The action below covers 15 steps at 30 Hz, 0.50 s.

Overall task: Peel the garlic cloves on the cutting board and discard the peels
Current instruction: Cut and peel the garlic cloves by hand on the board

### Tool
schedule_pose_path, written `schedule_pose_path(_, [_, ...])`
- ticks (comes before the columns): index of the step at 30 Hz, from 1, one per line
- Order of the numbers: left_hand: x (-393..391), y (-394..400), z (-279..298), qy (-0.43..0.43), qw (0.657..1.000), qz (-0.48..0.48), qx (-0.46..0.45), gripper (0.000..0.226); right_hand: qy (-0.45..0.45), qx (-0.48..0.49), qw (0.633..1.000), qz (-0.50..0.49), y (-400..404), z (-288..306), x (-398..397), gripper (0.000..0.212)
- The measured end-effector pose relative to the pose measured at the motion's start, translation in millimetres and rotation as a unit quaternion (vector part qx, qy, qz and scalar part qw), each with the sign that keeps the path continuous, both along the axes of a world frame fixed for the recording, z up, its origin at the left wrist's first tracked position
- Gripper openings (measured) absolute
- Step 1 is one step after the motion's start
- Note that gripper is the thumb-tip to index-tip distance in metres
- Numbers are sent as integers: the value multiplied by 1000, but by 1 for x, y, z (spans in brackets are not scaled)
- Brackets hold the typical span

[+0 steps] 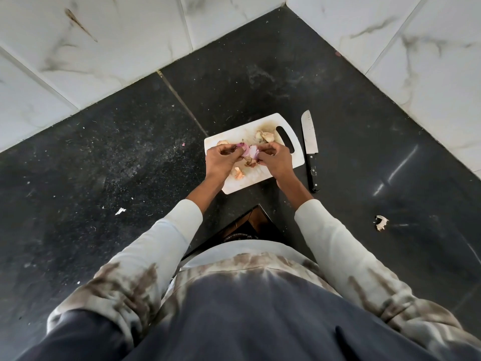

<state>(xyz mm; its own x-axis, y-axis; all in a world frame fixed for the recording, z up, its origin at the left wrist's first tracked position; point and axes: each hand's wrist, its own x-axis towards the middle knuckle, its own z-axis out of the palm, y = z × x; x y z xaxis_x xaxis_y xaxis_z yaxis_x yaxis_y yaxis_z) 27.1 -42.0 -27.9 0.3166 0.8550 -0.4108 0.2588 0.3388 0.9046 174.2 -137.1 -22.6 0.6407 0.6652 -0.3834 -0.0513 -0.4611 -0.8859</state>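
Note:
A white cutting board (235, 187) lies on the black counter in front of me. Over its middle, my left hand (221, 161) and my right hand (273, 160) both pinch a garlic clove with pinkish-purple skin (251, 151), the skin partly pulled apart between my fingertips. More cloves (266, 136) lie at the board's far side near the handle slot. Another clove (238, 173) rests on the board below my left hand. Brown peel scraps (250, 162) sit just under the held clove. My hands hide part of the board.
A knife (310, 149) with a black handle lies on the counter right of the board, blade pointing away. A loose peel (381, 222) lies on the counter at the right, a small white scrap (120, 211) at the left. Tiled walls form a corner behind the counter.

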Motion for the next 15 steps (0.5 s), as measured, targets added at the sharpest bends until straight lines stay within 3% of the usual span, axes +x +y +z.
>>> schedule_pose_path(6, [-1, -3, 12, -107, 987, 8, -117, 28, 37, 11, 999, 1, -2, 0, 0, 22])
schedule_pose_path(10, [0, -6, 18, -140, 980, 7, -143, 25, 52, 15, 998, 16, 1, -2, -2, 21])
schedule_pose_path(15, [0, -6, 21, -168, 974, 0, -153, 24, 34, 30, 999, 21, -1, 1, -3, 41])
